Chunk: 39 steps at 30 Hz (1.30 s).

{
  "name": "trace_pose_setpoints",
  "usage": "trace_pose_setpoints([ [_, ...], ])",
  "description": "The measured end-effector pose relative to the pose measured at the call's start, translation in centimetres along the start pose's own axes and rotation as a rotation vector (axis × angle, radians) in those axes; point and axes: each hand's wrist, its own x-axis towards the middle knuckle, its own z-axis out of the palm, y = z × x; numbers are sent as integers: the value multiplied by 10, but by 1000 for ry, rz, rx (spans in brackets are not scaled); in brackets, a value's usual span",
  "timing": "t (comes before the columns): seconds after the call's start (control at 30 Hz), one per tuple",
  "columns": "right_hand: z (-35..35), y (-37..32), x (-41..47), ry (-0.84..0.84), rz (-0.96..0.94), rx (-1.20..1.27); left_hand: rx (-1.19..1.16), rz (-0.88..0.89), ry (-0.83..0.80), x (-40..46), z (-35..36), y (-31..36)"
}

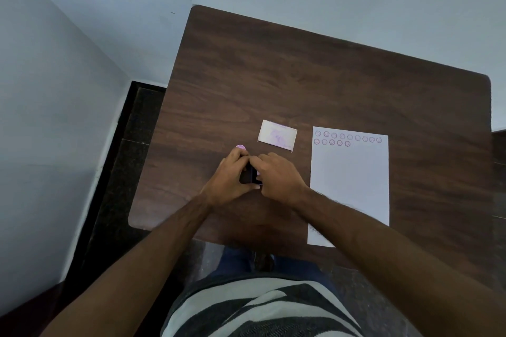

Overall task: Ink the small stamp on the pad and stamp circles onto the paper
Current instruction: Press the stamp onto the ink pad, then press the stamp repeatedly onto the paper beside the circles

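My left hand (228, 175) and my right hand (279, 175) meet over a small dark ink pad (250, 175) on the brown table (301, 76), both gripping it. A pink round piece (240, 147), perhaps the stamp or its cap, peeks out just beyond my left fingers. The white paper (350, 180) lies to the right, with two rows of several purple stamped circles (347, 138) along its top edge. Whether a stamp sits inside my fingers is hidden.
A small white card (277, 135) with purple ink smudges lies beyond my hands, left of the paper. The table's left edge borders a dark floor (123, 159) and a pale wall. My striped shirt fills the bottom.
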Motion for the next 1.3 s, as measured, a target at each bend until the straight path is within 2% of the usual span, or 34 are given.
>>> trace_pose_setpoints([
  [0.4,10,-9,-8,104,183,131,17,-13,6,-1,-2,5],
  [0.53,0,-2,-9,61,247,317,61,-17,-4,-2,-3,10],
  [0.67,-23,20,-23,171,420,751,123,-59,-39,-1,-7,22],
  [0.77,-40,33,-41,168,525,1312,148,-106,-107,3,-8,31],
  [0.87,-55,40,-62,187,540,1867,149,-64,-67,9,-12,45],
  [0.97,-68,43,-79,252,504,2091,147,23,-31,19,-15,61],
  [1.2,-81,52,-109,414,513,2096,188,170,-71,44,0,89],
  [1.23,-79,55,-113,438,549,2001,205,190,-83,47,5,91],
  [1.3,-69,60,-123,507,664,1659,243,220,-125,54,14,96],
])
